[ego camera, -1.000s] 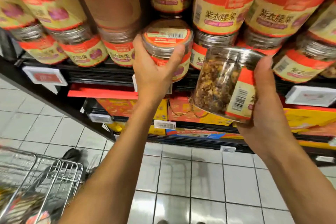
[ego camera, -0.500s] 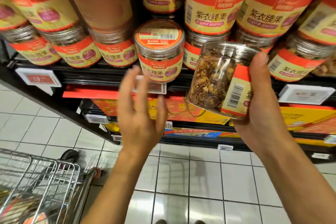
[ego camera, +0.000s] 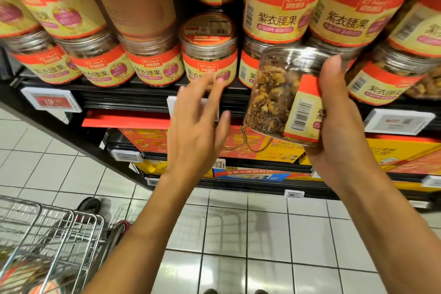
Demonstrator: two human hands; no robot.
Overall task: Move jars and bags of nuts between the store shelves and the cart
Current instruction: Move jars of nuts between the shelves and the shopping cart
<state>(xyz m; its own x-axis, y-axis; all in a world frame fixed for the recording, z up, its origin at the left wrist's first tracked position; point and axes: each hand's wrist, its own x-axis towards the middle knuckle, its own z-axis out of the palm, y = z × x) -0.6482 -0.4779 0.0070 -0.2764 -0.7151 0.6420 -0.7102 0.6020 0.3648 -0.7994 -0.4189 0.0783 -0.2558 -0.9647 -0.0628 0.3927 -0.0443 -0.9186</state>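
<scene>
Jar [ego camera: 284, 100] tilted in right hand [ego camera: 338, 126]; left hand [ego camera: 195, 131] spread, empty.

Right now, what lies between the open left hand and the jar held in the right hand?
Nothing. In the head view, the left hand and the held jar are apart, with only shelf edge behind the gap.

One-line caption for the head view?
Right hand holds a nut jar before stocked shelves; open left hand hovers empty.

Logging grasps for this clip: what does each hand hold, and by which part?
The right hand grips a clear plastic jar of nuts with a red and yellow label around its labelled side, tilted. The left hand holds nothing, fingers spread.
</scene>
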